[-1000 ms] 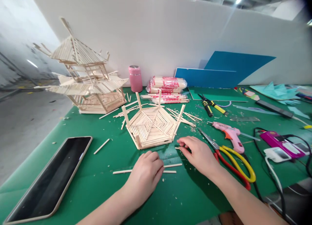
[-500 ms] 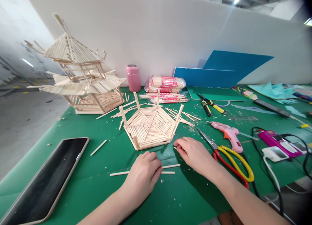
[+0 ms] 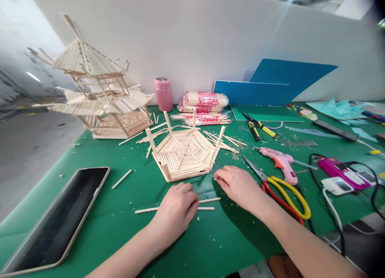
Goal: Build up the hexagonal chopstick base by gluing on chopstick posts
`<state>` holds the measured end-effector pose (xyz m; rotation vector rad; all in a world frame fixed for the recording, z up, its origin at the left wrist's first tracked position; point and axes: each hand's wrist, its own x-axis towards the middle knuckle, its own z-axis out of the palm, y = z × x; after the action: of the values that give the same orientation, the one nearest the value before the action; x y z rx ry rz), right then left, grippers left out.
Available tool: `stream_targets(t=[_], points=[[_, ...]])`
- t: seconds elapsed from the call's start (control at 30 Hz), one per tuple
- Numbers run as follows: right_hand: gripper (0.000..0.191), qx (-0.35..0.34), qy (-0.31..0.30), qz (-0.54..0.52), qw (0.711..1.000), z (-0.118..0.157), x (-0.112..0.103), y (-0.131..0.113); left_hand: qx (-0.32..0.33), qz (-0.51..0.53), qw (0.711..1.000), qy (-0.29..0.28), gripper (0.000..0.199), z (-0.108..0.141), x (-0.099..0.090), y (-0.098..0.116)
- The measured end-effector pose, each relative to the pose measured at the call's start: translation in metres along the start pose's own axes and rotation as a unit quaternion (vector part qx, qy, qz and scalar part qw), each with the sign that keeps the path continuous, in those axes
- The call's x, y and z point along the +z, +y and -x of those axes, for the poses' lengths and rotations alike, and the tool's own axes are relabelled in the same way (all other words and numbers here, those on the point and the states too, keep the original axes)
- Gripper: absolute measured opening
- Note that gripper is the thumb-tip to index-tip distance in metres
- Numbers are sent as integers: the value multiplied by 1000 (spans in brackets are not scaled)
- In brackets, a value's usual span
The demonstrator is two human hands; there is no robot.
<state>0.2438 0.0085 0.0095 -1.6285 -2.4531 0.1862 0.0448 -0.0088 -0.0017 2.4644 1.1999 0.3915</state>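
My left hand is closed low over the green table, with a thin wooden stick coming out from its fingers to the right. Another wooden stick lies under that hand, its two ends showing on either side. My right hand pinches a small pale piece of stick, mostly hidden by the fingertips. Just beyond both hands stands a six-sided base of wooden sticks, with short upright posts at its corners. The right fingertips are near its front right corner, apart from it.
A stick-built pagoda stands at the back left, a phone at the front left. Scissors, a pink glue gun and pliers lie at right. Behind are a pink flask and wrapped stick bundles.
The view has shifted slightly. Both hands keep nearly the same place and grip, and the stick base has not moved on the table.
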Motion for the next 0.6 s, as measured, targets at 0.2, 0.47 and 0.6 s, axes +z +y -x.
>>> stream_targets(t=[0.2,0.47,0.6], points=[[20,12,55,-63,996,15,3,-3,8,0,1000,-3,30,1,0,0],[17,-63,14,-139,988,26,11,-15,2,6,1000,6,24,0,2,-3],[17,-84,10,-126,988,27,12,-14,-5,-3,1000,-3,23,0,0,-1]])
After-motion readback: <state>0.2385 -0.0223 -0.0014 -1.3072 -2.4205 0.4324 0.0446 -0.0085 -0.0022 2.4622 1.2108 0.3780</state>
